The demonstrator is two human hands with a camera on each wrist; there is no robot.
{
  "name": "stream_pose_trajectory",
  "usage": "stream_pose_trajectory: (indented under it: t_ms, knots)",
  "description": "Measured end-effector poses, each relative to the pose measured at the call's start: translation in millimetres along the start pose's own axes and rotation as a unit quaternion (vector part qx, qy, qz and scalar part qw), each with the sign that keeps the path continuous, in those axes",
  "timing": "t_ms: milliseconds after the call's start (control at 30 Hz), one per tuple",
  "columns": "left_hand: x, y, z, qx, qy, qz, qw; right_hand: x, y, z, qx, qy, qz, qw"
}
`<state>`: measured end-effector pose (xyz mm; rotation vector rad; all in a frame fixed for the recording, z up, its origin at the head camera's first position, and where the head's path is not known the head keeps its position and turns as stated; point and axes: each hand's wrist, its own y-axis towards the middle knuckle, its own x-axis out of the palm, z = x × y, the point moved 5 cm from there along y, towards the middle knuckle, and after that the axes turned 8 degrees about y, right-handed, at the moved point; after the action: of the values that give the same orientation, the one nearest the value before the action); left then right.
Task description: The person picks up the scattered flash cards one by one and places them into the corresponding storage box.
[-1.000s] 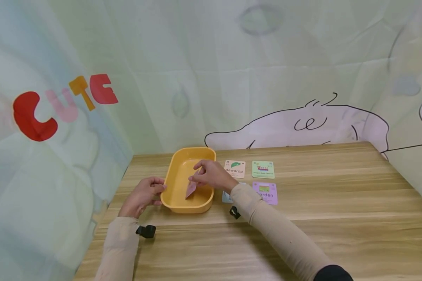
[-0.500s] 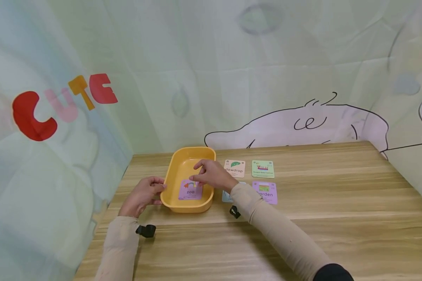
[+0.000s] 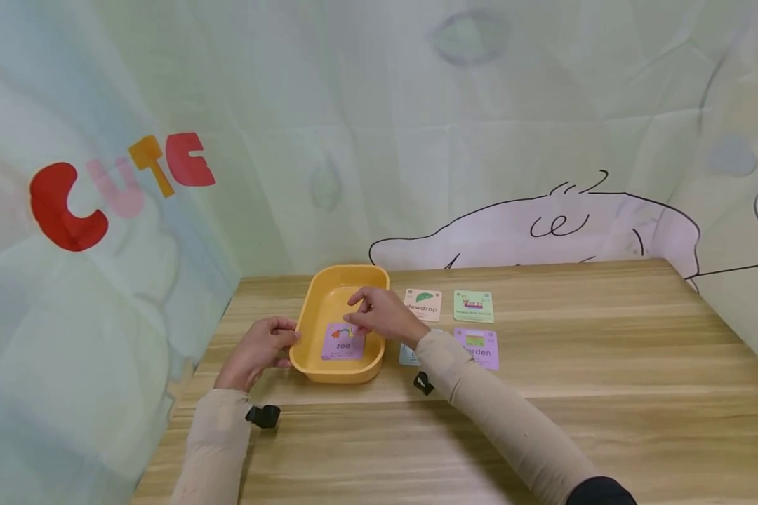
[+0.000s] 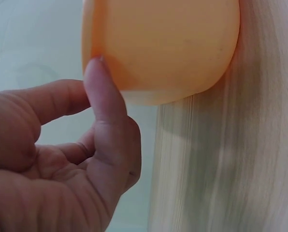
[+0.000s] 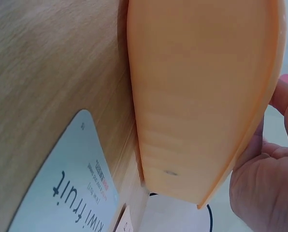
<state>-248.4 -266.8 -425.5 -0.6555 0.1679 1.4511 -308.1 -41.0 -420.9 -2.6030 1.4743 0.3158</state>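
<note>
A yellow plastic tray [image 3: 336, 377] stands at the left of the table. My left hand [image 3: 259, 351] holds its left side; in the left wrist view, thumb and forefinger pinch the tray wall [image 4: 168, 43]. Inside, near the front end, a purple card [image 3: 341, 346] printed "zoo" lies face up. Over the tray's right side is my right hand [image 3: 382, 313], fingers loosely bent and gripping nothing. Its fingertips are beside the card's upper right corner; whether they touch it I cannot tell. In the right wrist view the tray's outer wall hides the card.
Right of the tray lie a "dewdrop" card [image 3: 424, 297], a green card [image 3: 474, 307] with a boat picture, a purple "garden" card [image 3: 478, 356] partly under the right forearm, and a blue "kiwi fruit" card [image 5: 71, 188]. A patterned cloth backdrop [image 3: 328, 126] rises behind the table.
A second ago my right hand held the purple card tilted in the tray. It has let go, and the card has dropped flat. Both hands have stayed in place.
</note>
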Motion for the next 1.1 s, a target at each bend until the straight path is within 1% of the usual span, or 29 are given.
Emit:
stream_pose_trajectory:
  t_ms: [100,267,367,433,633,800,967,1100]
  knots:
    - [0.2,-0.8,0.6,-0.002,0.003,0.001,1.0000,0.2,0.4,0.1,-0.004,0.011,0.001,0.9999]
    - [1.1,-2.0,-2.6,-0.006,0.006,0.003,1.0000,1.2,-2.7,0.8,-0.019,0.042,-0.007,0.9989]
    - [0.4,-1.9,-3.1,-0.005,0.007,0.003,1.0000,-0.7,-7.0,-1.1,-0.022,0.049,-0.018,0.9984]
    - [0.3,-1.4,-2.6,-0.004,0.008,0.002,1.0000,-3.7,-11.0,-3.4,-0.023,0.045,-0.023,0.9985]
    - [1.5,0.6,-0.1,-0.003,0.009,-0.002,1.0000,-17.8,-21.2,-5.6,-0.022,0.021,-0.021,0.9993]
    - [1.5,1.9,-0.5,-0.004,0.009,-0.007,0.9999,-30.8,-33.3,-6.7,-0.016,0.026,-0.026,0.9992]
    - [0.2,2.1,0.5,-0.005,0.014,-0.004,0.9999,-46.0,-43.6,-7.4,-0.013,0.020,-0.018,0.9995]
    - [0.5,2.4,0.4,-0.011,0.016,-0.005,0.9998,-57.9,-50.9,-3.3,0.002,0.014,-0.008,0.9999]
